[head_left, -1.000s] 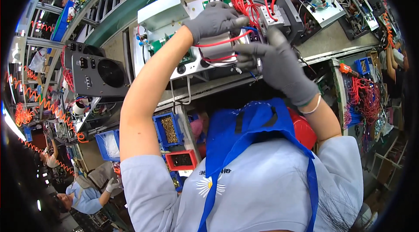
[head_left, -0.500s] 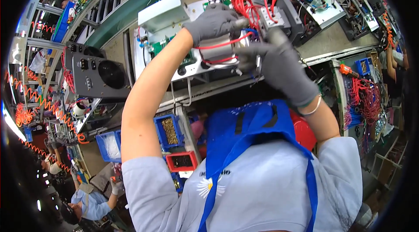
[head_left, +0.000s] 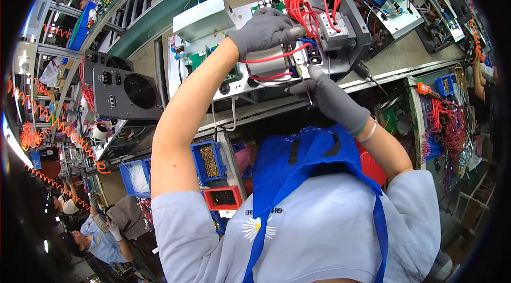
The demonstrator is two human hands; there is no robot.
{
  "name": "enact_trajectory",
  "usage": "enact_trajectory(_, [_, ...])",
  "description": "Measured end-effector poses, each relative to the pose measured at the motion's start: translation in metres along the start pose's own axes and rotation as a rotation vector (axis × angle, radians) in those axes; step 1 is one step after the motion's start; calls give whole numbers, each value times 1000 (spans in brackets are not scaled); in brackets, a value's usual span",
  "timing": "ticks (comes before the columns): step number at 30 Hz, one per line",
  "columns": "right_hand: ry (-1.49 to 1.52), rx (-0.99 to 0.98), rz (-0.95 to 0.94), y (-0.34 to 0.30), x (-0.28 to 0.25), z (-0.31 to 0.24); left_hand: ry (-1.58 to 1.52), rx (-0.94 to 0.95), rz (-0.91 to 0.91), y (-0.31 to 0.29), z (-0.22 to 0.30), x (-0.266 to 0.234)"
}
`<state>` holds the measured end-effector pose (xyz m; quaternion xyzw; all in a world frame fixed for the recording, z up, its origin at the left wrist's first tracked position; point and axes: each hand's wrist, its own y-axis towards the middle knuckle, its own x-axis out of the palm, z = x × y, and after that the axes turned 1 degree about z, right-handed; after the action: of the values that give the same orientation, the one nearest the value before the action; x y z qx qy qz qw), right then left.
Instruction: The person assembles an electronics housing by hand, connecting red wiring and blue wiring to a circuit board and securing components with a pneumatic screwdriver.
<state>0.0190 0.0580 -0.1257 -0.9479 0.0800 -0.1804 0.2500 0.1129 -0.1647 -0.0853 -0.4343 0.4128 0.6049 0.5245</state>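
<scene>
My left hand [head_left: 264,31], in a grey glove, reaches over a white metal chassis plate [head_left: 242,85] fitted with circuit boards. Its fingers are bent together beside a coil of red wire [head_left: 299,10]; what they hold, if anything, is hidden. A red cable [head_left: 266,60] runs across a silver cylinder [head_left: 266,65] just below that hand. Also gloved in grey, my right hand [head_left: 340,101] is at the plate's near edge, thumb and fingers closed around a thin metallic thing that I cannot make out. Blue and red wire ends lie between the hands.
A grey terminal block [head_left: 336,32] stands on a dark panel to the right. A dark screwdriver-like tool [head_left: 364,71] lies at the bench edge. Toward the left is a black fan housing [head_left: 125,89]. Blue bins of small parts [head_left: 208,160] and a red bin [head_left: 222,198] sit below.
My right hand has come down and nearer to me, away from the terminal block, uncovering the wire ends. My left hand stays over the plate, with its fingertips slightly further right.
</scene>
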Motion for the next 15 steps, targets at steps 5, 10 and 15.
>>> enact_trajectory(5, [71,-20,-104,-6,4,-23,-43,-9,-12,0,0,-2])
enact_trajectory(10, [61,-45,-101,-15,8,-8,-32,-23,-14,0,1,-4])
enact_trajectory(15, [-391,-193,-158,-14,5,-5,-48,-31,9,-3,0,0])
